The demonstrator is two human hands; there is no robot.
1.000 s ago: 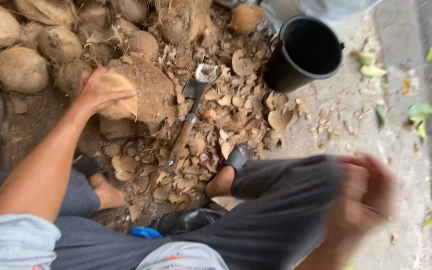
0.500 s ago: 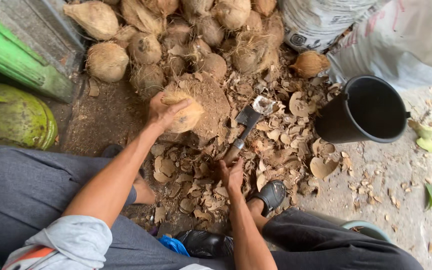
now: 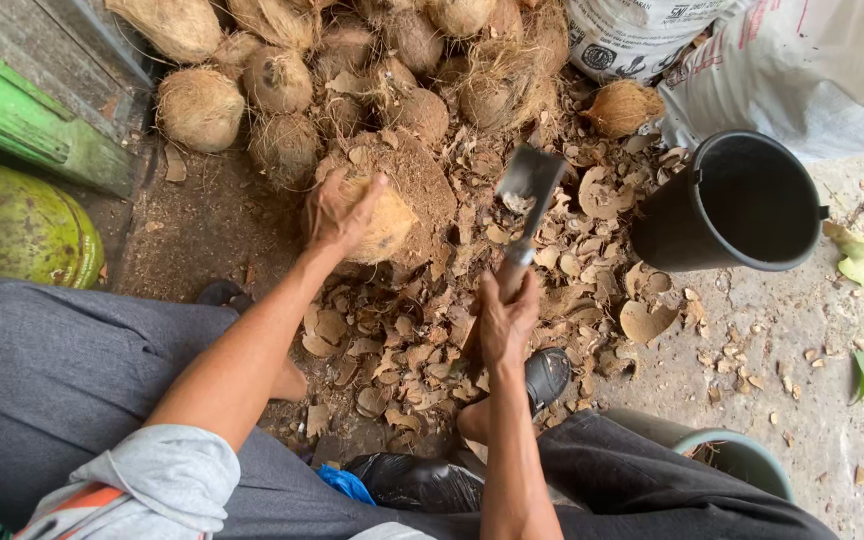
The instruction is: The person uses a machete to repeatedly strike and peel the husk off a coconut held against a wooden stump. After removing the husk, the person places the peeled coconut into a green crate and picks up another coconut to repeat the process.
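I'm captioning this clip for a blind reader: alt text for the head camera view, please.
A seated person's left hand steadies a husked coconut on a stump while the right hand holds a cleaver raised beside it. Shell chips, a coconut pile and a black bucket surround them.

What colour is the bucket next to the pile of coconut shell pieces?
The bucket is black, inside and out, seen clearly in the head view at right.

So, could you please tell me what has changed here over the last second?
The right hand, out at the side a second ago, came in and took hold of the cleaver, which lay among the shell pieces, and has lifted its blade off the ground. The left hand stayed on the coconut on the chopping block. The black bucket and the coconut pile are as they were.
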